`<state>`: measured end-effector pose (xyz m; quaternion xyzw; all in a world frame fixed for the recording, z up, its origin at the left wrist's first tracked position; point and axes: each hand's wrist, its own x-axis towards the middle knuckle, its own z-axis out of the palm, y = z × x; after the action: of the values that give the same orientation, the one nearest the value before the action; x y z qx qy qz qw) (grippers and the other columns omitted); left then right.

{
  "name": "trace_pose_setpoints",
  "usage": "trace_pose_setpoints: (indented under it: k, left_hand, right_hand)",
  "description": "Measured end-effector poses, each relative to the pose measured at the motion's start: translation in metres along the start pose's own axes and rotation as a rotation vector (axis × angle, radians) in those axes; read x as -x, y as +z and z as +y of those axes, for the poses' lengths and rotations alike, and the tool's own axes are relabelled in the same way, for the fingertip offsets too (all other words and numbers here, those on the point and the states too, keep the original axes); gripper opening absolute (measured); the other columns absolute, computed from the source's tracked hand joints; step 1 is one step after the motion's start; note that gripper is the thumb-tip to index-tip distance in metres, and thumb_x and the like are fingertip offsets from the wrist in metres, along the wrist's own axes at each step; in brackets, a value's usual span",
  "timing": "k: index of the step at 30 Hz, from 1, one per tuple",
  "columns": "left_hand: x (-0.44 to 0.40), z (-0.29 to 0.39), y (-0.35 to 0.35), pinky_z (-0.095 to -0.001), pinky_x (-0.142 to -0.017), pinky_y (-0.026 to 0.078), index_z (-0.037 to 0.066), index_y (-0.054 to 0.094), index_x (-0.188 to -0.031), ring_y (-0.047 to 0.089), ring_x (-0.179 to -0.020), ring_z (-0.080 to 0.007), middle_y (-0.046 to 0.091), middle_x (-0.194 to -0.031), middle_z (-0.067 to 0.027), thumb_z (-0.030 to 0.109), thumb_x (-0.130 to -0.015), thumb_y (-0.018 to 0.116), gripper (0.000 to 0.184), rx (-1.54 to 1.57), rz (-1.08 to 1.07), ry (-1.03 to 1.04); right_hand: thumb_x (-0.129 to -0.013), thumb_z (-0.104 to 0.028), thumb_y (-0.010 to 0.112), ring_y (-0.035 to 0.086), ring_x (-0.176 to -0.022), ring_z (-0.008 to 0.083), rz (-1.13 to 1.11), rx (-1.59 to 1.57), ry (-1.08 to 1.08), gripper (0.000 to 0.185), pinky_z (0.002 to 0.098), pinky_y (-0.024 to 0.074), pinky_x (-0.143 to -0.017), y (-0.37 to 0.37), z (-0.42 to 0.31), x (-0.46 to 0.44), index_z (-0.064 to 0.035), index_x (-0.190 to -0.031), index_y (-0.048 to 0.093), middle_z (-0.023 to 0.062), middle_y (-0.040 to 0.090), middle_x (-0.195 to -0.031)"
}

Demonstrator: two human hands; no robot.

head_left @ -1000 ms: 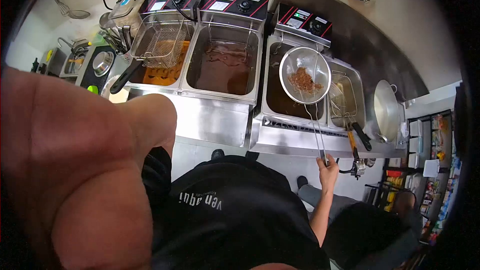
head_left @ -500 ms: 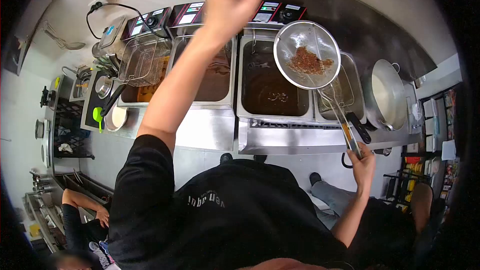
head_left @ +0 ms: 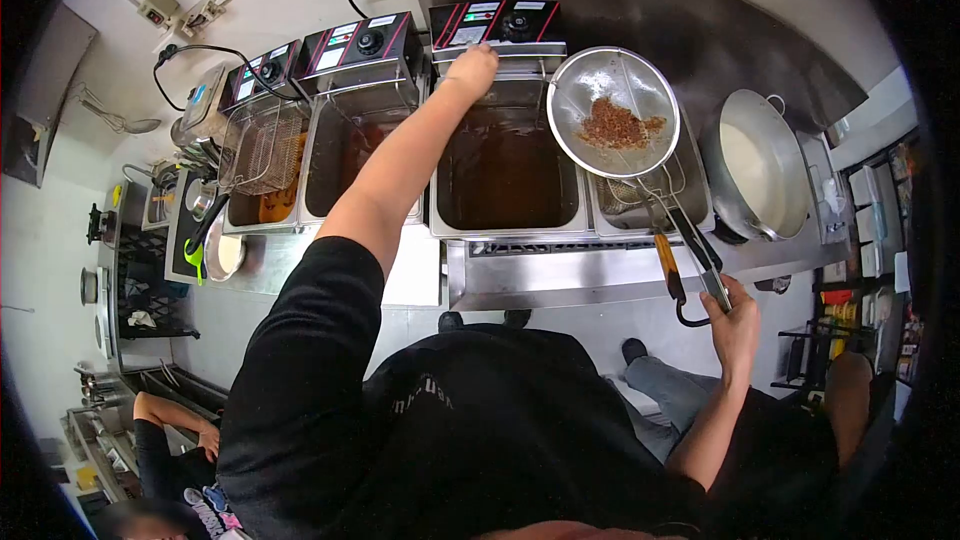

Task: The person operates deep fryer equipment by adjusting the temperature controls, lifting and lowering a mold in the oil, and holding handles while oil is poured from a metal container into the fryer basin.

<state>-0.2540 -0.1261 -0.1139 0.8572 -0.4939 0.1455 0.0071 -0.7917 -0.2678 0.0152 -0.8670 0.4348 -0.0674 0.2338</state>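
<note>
Right hand: the fingers (head_left: 735, 312) are closed around the grey-and-black handle end of a round strainer (head_left: 610, 78), the arm bent out to the side.
Strainer: tilted toward the camera, it appears in front of the seam between the dark-oil tank (head_left: 510, 233) and the narrower tank beside it; whether it touches either rim cannot be told.
Crumbs: reddish-brown bits (head_left: 617, 126) lie in a loose patch on the mesh.
Left hand (head_left: 474, 68): stretched forward to the lower front edge of the black control box (head_left: 520, 22) behind the dark-oil tank, knuckles up; whether the fingertips grip anything cannot be told.
Dark oil (head_left: 505, 180): brown and fairly even, below the left forearm and the strainer.
Narrower tank: a wire basket (head_left: 622, 195) sits partly hidden under the strainer, near an orange handle (head_left: 667, 262).
Right end of counter: a large metal pot (head_left: 733, 198) with pale contents.
Left of the forearm: two more fryers, the farther one with a wire basket (head_left: 268, 148) above orange contents.
Far left: a pale-filled bowl (head_left: 240, 250) beside a bright green utensil (head_left: 193, 252).
Nearby people: grey trousers (head_left: 675, 388) at right; a bent arm (head_left: 170, 408) at lower left.
</note>
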Motion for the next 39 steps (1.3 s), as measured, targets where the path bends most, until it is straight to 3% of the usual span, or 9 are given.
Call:
trace_pose_setpoints:
  k: [11,20,23,24,26,28,30,34,39]
  left_hand:
    - [-0.002,0.009,-0.006,-0.038,-0.082,0.057,0.002,0.066,-0.097,0.061,-0.105,-0.0288,0.062,-0.108,-0.0119,0.009,-0.084,0.054,0.019,-0.116,0.092,0.055]
    - [-0.001,0.017,-0.004,-0.0409,-0.084,0.056,0.0,0.067,-0.094,0.061,-0.106,-0.0314,0.061,-0.11,-0.0151,0.008,-0.087,0.052,0.019,-0.053,-0.001,-0.023]
    - [0.01,0.049,-0.026,-0.0407,-0.078,0.057,0.002,0.068,-0.095,0.064,-0.099,-0.0328,0.065,-0.101,-0.0149,0.013,-0.084,0.058,0.019,0.034,0.087,-0.105]
    - [0.019,0.07,-0.041,-0.0414,-0.076,0.056,0.002,0.068,-0.096,0.065,-0.093,-0.0318,0.066,-0.097,-0.0136,0.014,-0.084,0.06,0.018,0.147,0.282,-0.079]
    - [0.046,0.113,-0.094,-0.0417,-0.076,0.055,0.004,0.068,-0.096,0.065,-0.09,-0.0307,0.066,-0.096,-0.0131,0.012,-0.084,0.061,0.015,0.398,0.457,0.011]
    - [0.055,0.116,-0.105,-0.0419,-0.076,0.055,0.005,0.068,-0.096,0.064,-0.089,-0.031,0.066,-0.095,-0.0125,0.01,-0.084,0.062,0.015,0.403,0.503,0.061]
    - [0.055,0.101,-0.11,-0.0425,-0.077,0.053,0.005,0.069,-0.096,0.063,-0.088,-0.0328,0.066,-0.091,-0.0129,0.006,-0.084,0.062,0.014,0.39,0.586,0.1]
    - [0.038,0.042,-0.084,-0.0429,-0.079,0.053,0.003,0.07,-0.095,0.064,-0.088,-0.0352,0.068,-0.093,-0.0161,0.005,-0.084,0.06,0.015,0.369,0.549,0.037]
    - [0.017,0.004,-0.036,-0.0424,-0.08,0.056,0.004,0.071,-0.097,0.066,-0.094,-0.0341,0.068,-0.096,-0.0167,0.005,-0.081,0.057,0.021,0.131,0.209,0.017]
  right_hand:
    - [-0.081,-0.011,0.071,0.064,-0.081,0.0179,0.007,-0.011,0.022,0.04,0.0325,0.0496,-0.076,-0.004,0.031,-0.007,0.0046,-0.117,0.063,0.0155,0.071,-0.092]
    - [-0.083,-0.008,0.07,0.055,-0.069,0.0109,0.035,-0.065,-0.036,0.037,0.0289,0.0455,-0.062,0.002,0.056,-0.02,0.0053,-0.116,0.063,0.0084,0.067,-0.083]
    - [-0.083,-0.01,0.071,0.052,-0.065,0.0112,0.063,-0.08,-0.083,0.038,0.0298,0.0443,-0.059,0.008,0.071,-0.027,0.0057,-0.117,0.063,0.0069,0.064,-0.077]
    - [-0.083,-0.01,0.071,0.052,-0.065,0.0112,0.056,-0.08,-0.071,0.038,0.0298,0.0443,-0.059,0.005,0.065,-0.026,0.0057,-0.117,0.063,0.0069,0.064,-0.077]
    - [-0.083,-0.014,0.07,0.069,-0.094,0.0324,0.015,-0.06,0.061,0.035,0.0384,0.0497,-0.081,-0.002,0.044,-0.028,0.0003,-0.115,0.065,0.0232,0.069,-0.098]
    - [-0.083,-0.016,0.07,0.069,-0.092,0.0325,0.005,-0.046,0.066,0.036,0.0389,0.0498,-0.08,0.002,0.053,-0.033,-0.0005,-0.115,0.066,0.0235,0.069,-0.096]
    - [-0.084,-0.015,0.07,0.053,-0.065,0.0122,0.086,-0.067,-0.1,0.038,0.0308,0.0446,-0.06,0.009,0.065,-0.039,0.0044,-0.116,0.063,0.0079,0.063,-0.074]
    - [-0.085,-0.015,0.07,0.055,-0.068,0.0141,0.073,0.016,-0.047,0.036,0.0311,0.046,-0.065,0.002,0.045,-0.032,0.0048,-0.114,0.064,0.0098,0.063,-0.075]
    - [-0.084,-0.013,0.069,0.06,-0.075,0.0167,0.078,-0.038,-0.064,0.036,0.0322,0.0478,-0.07,0.0,0.041,-0.021,0.0056,-0.114,0.063,0.0138,0.067,-0.084]
